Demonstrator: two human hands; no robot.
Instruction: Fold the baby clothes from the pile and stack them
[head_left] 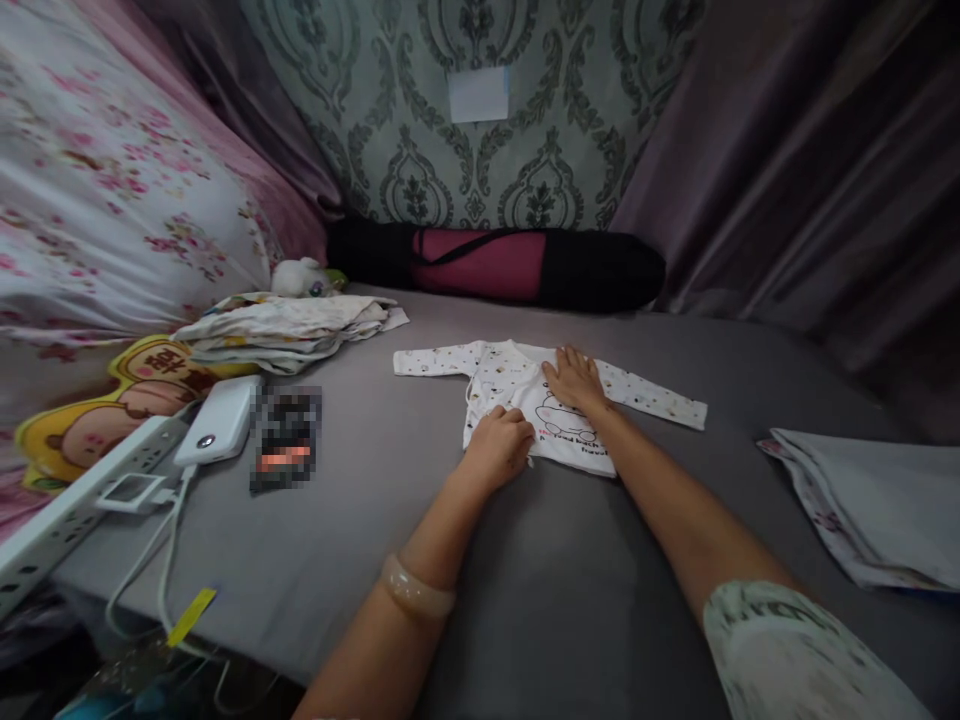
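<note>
A small white baby shirt (502, 375) with a fine print, a cartoon figure and lettering on its front lies spread on the grey sheet, both long sleeves stretched out sideways. My left hand (501, 445), a bangle on its wrist, is on the lower left front of the shirt. Its fingers are curled in against the fabric, and the fingertips are partly hidden. Higher up on the right side of the chest, my right hand (576, 380) lies flat with its fingers extended, pressing on the cloth and covering part of the drawing.
Folded cloths (292, 325) are piled at the left, near a yellow cartoon cushion (150, 385). A white power bank (221, 420) and a power strip (90, 490) with cables lie closer. A black and maroon long bag (480, 265) lines the wall. Folded fabric (877, 500) lies right.
</note>
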